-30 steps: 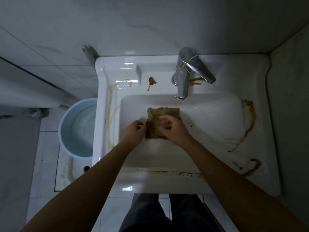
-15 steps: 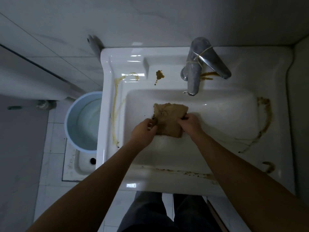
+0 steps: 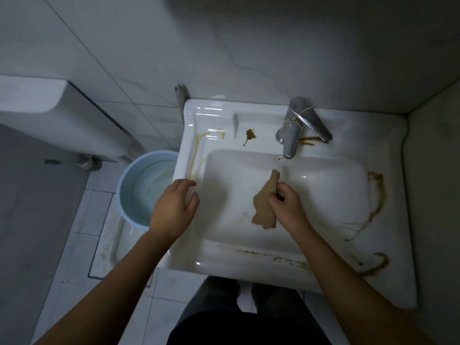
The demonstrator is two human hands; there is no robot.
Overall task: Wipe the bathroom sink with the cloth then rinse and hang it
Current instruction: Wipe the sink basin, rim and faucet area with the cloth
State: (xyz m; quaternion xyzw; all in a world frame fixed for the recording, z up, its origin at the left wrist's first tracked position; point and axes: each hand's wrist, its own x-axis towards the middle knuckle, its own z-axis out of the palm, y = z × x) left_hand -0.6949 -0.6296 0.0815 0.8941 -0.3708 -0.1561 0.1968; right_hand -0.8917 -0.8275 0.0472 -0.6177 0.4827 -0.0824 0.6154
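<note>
Step in hand: wiping has barely begun, judging by the brown marks all round the sink (image 3: 348, 115).
Cloth: the tan cloth (image 3: 264, 207) hangs bunched and lengthwise over the middle of the basin, below the faucet (image 3: 293, 125).
Right hand: the right hand (image 3: 290, 209) has its fingers curled tight round the cloth's right edge.
Left hand: the left hand (image 3: 174, 207) holds nothing, fingers loose and slightly apart, over the left rim; whether it presses there I cannot tell.
Soil to clear: left-rim streak (image 3: 193, 160), blob (image 3: 250, 134) behind the basin, right-rim trail (image 3: 378, 192), crusted front-rim line (image 3: 273, 256).
How to do it well: spread the cloth flat under the palm rather than dragging a bunch; work from the rim inward so dirt runs into the basin; steady the body with the free hand on the rim.
Nearby: a pale blue bucket (image 3: 129, 185) stands on the floor left of the sink.
Change: half a second ago both hands held the folded cloth; now the left has let go and moved out to the rim, and the cloth droops from the right alone.
</note>
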